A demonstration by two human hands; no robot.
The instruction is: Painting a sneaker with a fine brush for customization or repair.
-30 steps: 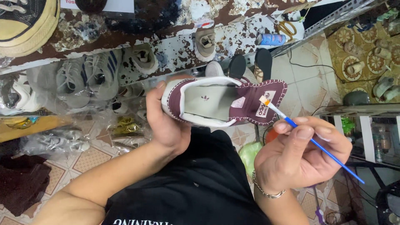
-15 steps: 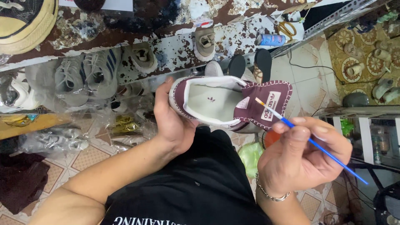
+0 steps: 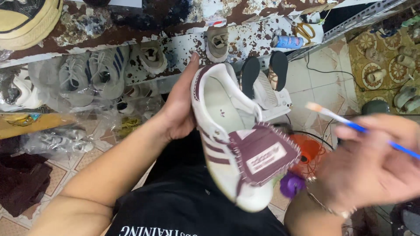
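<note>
My left hand (image 3: pixel 178 109) grips a white sneaker (image 3: pixel 227 131) with maroon stripes by its heel side. The shoe is tilted, toe pointing down toward my lap, and its maroon fringed tongue (image 3: pixel 262 155) is folded out. My right hand (image 3: pixel 376 164), blurred, holds a thin blue-handled paintbrush (image 3: pixel 350 124) with a pale tip. The brush tip is up and to the right of the shoe, apart from it. I wear a black shirt (image 3: pixel 192 205) and a bracelet on the right wrist.
A rust-spotted white bench (image 3: pixel 175 48) holds several shoes, a small can (image 3: pixel 286 41) and scissors (image 3: pixel 304 30). Bagged sneakers (image 3: pixel 78 78) lie at left. A pair of black soles on a stand (image 3: pixel 267 78) is behind the shoe. The floor is tiled.
The shoe has turned from lying sideways to toe-down and come closer. The brush has lifted off the tongue and moved right, away from the shoe.
</note>
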